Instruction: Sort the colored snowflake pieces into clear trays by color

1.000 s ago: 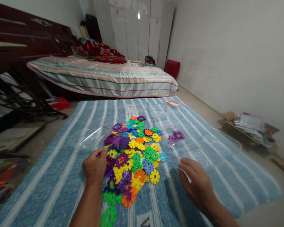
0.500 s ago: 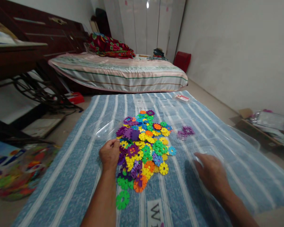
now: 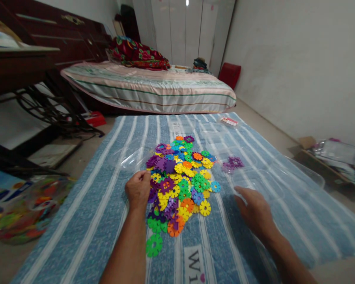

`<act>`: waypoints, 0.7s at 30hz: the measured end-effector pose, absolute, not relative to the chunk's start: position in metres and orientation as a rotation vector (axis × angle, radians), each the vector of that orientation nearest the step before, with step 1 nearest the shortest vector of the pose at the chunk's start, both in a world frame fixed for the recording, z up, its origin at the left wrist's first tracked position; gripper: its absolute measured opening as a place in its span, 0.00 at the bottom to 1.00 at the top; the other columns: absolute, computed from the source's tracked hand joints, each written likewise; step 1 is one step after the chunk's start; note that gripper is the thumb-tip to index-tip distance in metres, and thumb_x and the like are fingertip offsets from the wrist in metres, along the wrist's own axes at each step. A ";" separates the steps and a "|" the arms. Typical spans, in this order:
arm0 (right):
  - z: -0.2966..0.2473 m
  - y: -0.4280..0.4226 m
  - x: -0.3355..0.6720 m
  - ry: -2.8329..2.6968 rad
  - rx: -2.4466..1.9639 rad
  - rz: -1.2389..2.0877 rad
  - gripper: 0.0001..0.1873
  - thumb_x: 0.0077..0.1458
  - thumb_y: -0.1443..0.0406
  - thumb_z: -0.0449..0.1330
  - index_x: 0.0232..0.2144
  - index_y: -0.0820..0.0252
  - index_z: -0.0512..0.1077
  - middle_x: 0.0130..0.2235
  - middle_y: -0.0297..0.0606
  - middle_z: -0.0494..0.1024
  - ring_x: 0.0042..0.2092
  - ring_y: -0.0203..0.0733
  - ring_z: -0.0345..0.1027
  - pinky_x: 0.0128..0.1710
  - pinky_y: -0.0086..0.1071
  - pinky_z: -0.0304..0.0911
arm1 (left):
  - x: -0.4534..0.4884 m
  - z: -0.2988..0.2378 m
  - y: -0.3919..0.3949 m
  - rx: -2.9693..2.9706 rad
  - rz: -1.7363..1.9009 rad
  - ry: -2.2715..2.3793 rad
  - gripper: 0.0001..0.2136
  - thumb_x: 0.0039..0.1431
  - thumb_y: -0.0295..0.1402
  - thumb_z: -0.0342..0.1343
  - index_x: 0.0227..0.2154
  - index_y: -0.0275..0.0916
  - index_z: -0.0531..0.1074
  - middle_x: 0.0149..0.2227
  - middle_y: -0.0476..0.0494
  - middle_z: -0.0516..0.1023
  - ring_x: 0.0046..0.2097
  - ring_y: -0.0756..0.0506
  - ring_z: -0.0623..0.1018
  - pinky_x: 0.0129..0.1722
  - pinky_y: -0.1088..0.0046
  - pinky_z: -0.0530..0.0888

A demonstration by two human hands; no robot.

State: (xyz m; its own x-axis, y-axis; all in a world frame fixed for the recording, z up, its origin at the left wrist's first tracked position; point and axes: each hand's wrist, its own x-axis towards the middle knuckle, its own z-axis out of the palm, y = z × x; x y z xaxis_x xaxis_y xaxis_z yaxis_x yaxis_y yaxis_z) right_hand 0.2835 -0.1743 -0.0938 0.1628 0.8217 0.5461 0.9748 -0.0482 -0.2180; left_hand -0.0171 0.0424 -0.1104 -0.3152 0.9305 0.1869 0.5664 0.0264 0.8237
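A heap of flat plastic notched discs (image 3: pixel 185 181) in yellow, green, orange, blue and purple lies in the middle of the cloth-covered table. At its left edge rests my left hand (image 3: pixel 138 190), fingers curled together beside purple pieces; whatever they hold, if anything, is hidden. My right hand (image 3: pixel 254 211) hovers to the right of the heap, apart from it, with fingers stretched toward it and nothing visible in them. Several purple pieces (image 3: pixel 234 162) sit inside a clear plastic tray (image 3: pixel 248 159) beyond my right hand.
Another clear plastic container (image 3: pixel 133 159) lies left of the heap. A small red-and-white packet (image 3: pixel 229 121) is near the table's far right corner. A bed (image 3: pixel 165 90) stands beyond the table, a sewing-machine stand (image 3: pixel 41 102) at left, and a cardboard box (image 3: pixel 322 169) on the floor at right.
My right hand has moved a little to the left, nearer the heap. My left hand stays at the heap's left edge. The view has shifted slightly.
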 end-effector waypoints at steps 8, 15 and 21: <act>-0.071 -0.173 0.268 -1.671 -1.827 -0.546 0.09 0.62 0.64 0.54 0.39 0.57 0.73 0.41 0.43 0.79 0.45 0.47 0.72 0.54 0.49 0.58 | -0.017 -0.109 0.040 1.527 1.198 1.909 0.14 0.48 0.42 0.52 0.29 0.40 0.78 0.25 0.48 0.80 0.30 0.45 0.77 0.32 0.72 0.71; -0.080 -0.162 0.213 -1.851 -1.619 -0.208 0.08 0.58 0.70 0.55 0.39 0.56 0.71 0.41 0.41 0.77 0.43 0.44 0.70 0.43 0.37 0.65 | -0.017 -0.113 0.042 1.514 1.207 1.905 0.14 0.48 0.42 0.53 0.30 0.39 0.79 0.26 0.47 0.80 0.31 0.44 0.78 0.32 0.72 0.72; -0.104 -0.152 0.196 -1.907 -1.818 -0.145 0.17 0.51 0.70 0.60 0.46 0.60 0.69 0.41 0.44 0.77 0.44 0.50 0.68 0.44 0.42 0.64 | -0.017 -0.112 0.041 1.502 1.210 1.886 0.16 0.48 0.43 0.52 0.31 0.39 0.79 0.27 0.46 0.80 0.31 0.44 0.78 0.31 0.72 0.71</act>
State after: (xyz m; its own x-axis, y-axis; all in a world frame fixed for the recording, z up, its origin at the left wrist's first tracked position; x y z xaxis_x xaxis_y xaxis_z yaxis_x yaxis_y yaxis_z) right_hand 0.1956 -0.1524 -0.1041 0.0143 0.9077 0.4194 0.9606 0.1039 -0.2576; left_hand -0.0168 0.0407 -0.1124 -0.3128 0.9336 0.1750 0.5483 0.0270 0.8358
